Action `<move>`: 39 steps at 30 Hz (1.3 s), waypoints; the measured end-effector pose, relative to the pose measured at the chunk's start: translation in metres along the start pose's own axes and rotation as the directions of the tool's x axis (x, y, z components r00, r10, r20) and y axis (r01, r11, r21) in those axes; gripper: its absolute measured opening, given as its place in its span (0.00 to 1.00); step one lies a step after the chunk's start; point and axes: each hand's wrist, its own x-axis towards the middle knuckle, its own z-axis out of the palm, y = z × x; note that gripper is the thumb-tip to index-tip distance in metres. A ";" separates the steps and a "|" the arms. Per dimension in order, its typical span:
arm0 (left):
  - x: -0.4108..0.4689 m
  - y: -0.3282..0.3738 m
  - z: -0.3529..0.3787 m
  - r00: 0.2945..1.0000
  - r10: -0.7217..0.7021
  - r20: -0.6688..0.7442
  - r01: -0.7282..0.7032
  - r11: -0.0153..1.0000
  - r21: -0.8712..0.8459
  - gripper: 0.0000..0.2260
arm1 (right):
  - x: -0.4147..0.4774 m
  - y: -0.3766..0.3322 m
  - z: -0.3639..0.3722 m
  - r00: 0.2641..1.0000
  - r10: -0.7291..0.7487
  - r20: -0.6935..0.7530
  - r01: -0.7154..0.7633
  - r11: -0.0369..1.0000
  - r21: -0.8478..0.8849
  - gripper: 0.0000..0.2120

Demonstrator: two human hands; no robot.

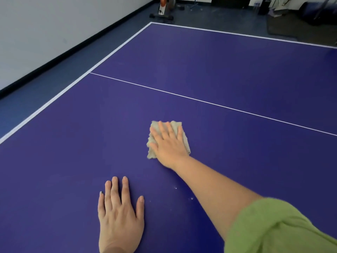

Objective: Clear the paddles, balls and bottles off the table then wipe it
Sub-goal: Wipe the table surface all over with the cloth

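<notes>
Purple table (pixel 218 70) top fills this head-camera view, its right side and near edge cut off by the frame. Much of the beige cloth (pixel 151 152) is hidden under the right hand (pixel 168 145); only its frayed far edge, its left border and a strip on its right show. The left hand (pixel 119 212) is cut off at the wrist by the bottom of the picture, and the right forearm runs into a rolled green sleeve (pixel 273 229) at the lower right corner. Far beyond the cloth, past the table's far edge, an orange and white upright object (pixel 165 8) and dark shapes by a grey mat (pixel 284 28) are too small and blurred to identify.

The cloth lies flat on the table, on the near side of the thin white centre line (pixel 200 101) that crosses just beyond it. A broader white border marks the table's edge well to the cloth's left, where blue-grey floor (pixel 63 70) meets a white wall (pixel 54 24) with black skirting. A few white specks (pixel 191 198) dot the surface nearer the camera than the cloth, beside the forearm.

The right hand presses palm-down on the cloth, fingers straight and slightly spread, not curled round it. The left hand rests flat on the bare table, nearer the camera and to the cloth's left, well apart from it, fingers extended and holding nothing
</notes>
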 end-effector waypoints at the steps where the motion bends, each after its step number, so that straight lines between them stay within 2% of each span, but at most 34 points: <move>1: 0.000 0.001 0.000 1.000 -0.001 -0.002 0.001 1.000 -0.003 0.38 | -0.014 0.010 0.001 0.999 -0.045 0.002 0.046 0.998 -0.038 0.27; 2: 0.000 0.001 0.000 1.000 -0.002 -0.008 0.002 1.000 -0.006 0.38 | -0.025 0.027 0.000 0.999 -0.044 -0.014 0.042 0.997 -0.072 0.27; 3: -0.001 0.003 0.000 1.000 -0.004 -0.015 0.003 1.000 -0.011 0.38 | -0.037 0.052 -0.003 0.999 0.017 -0.044 -0.021 0.995 -0.095 0.27; 5: -0.001 0.002 0.001 1.000 -0.009 -0.029 0.009 1.000 -0.020 0.38 | -0.064 0.111 -0.009 0.955 0.265 -0.130 -0.277 0.957 -0.084 0.27; 6: -0.001 0.003 0.002 0.999 -0.009 -0.032 0.009 1.000 -0.027 0.38 | -0.080 0.142 -0.013 0.894 0.415 -0.169 -0.428 0.902 -0.049 0.27; 8: 0.000 0.004 0.002 1.000 -0.005 -0.024 0.005 1.000 -0.025 0.38 | -0.108 0.183 -0.020 0.732 0.664 -0.154 -0.667 0.744 0.039 0.28; 10: -0.001 0.004 0.003 1.000 -0.002 -0.011 0.002 1.000 -0.014 0.36 | -0.114 0.186 -0.022 0.600 0.791 -0.121 -0.788 0.610 0.076 0.29; 11: -0.001 0.004 0.003 1.000 0.000 -0.012 0.000 1.000 -0.015 0.35 | -0.109 0.173 -0.021 0.559 0.821 -0.113 -0.817 0.569 0.090 0.29; 12: -0.002 0.005 0.002 1.000 0.000 -0.016 0.000 1.000 -0.021 0.34 | -0.099 0.154 -0.020 0.555 0.825 -0.107 -0.818 0.564 0.109 0.29; 13: -0.002 0.005 0.002 1.000 -0.002 -0.020 0.002 1.000 -0.025 0.34 | -0.089 0.130 -0.017 0.599 0.795 -0.097 -0.785 0.607 0.123 0.28; 14: -0.002 0.005 0.002 1.000 -0.005 -0.020 0.005 1.000 -0.022 0.34 | -0.079 0.103 -0.012 0.692 0.716 -0.094 -0.707 0.698 0.116 0.28; 16: -0.003 0.004 0.003 1.000 -0.010 -0.013 0.010 1.000 -0.016 0.34 | -0.069 0.046 0.002 0.901 0.422 -0.103 -0.419 0.907 0.053 0.27; 17: -0.003 0.005 0.003 1.000 -0.013 -0.014 0.012 1.000 -0.016 0.34 | -0.071 0.027 0.007 0.962 0.261 -0.079 -0.261 0.965 0.010 0.28; 19: -0.003 0.004 0.003 1.000 -0.013 -0.011 0.013 1.000 -0.016 0.35 | -0.081 0.025 0.009 0.996 0.080 -0.028 -0.082 0.996 -0.046 0.28; 20: -0.003 0.004 0.002 1.000 -0.013 -0.006 0.013 1.000 -0.017 0.35 | -0.088 0.040 0.007 0.997 0.072 -0.037 -0.073 0.996 -0.052 0.28; 21: -0.003 0.004 0.002 1.000 -0.010 0.003 0.010 1.000 -0.018 0.35 | -0.099 0.062 0.004 0.991 0.125 -0.057 -0.128 0.991 -0.051 0.28; 23: -0.003 0.004 0.000 1.000 -0.006 0.013 0.006 1.000 -0.024 0.35 | -0.130 0.115 -0.001 0.935 0.337 -0.113 -0.343 0.939 -0.032 0.28; 26: -0.003 0.005 -0.002 1.000 -0.004 0.020 0.004 0.999 -0.040 0.36 | -0.200 0.173 -0.007 0.727 0.673 -0.132 -0.675 0.737 0.040 0.28; 29: -0.003 0.003 -0.002 1.000 0.006 0.023 -0.005 0.999 -0.053 0.35 | -0.251 0.160 -0.002 0.515 0.847 -0.135 -0.835 0.531 0.144 0.30; 31: -0.004 0.002 -0.003 0.999 0.012 0.049 -0.009 0.999 -0.051 0.36 | -0.247 0.118 0.006 0.463 0.875 -0.145 -0.865 0.481 0.140 0.30; 32: -0.004 0.002 -0.004 0.998 0.018 0.054 -0.015 0.999 -0.050 0.36 | -0.235 0.094 0.008 0.491 0.858 -0.153 -0.850 0.510 0.130 0.31; 33: -0.004 0.001 -0.004 0.998 0.024 0.059 -0.021 0.999 -0.050 0.36 | -0.220 0.070 0.012 0.555 0.816 -0.160 -0.810 0.574 0.116 0.30; 35: -0.003 0.001 -0.005 0.997 0.023 0.077 -0.019 0.999 -0.050 0.36 | -0.190 0.027 0.022 0.743 0.651 -0.155 -0.651 0.757 0.057 0.29; 37: -0.004 0.001 -0.006 0.995 0.028 0.091 -0.023 0.998 -0.059 0.37 | -0.178 0.007 0.026 0.883 0.457 -0.107 -0.460 0.888 -0.003 0.28; 39: -0.004 -0.001 -0.006 0.994 0.037 0.102 -0.029 0.997 -0.076 0.37 | -0.189 0.016 0.026 0.917 0.388 -0.098 -0.394 0.917 -0.058 0.27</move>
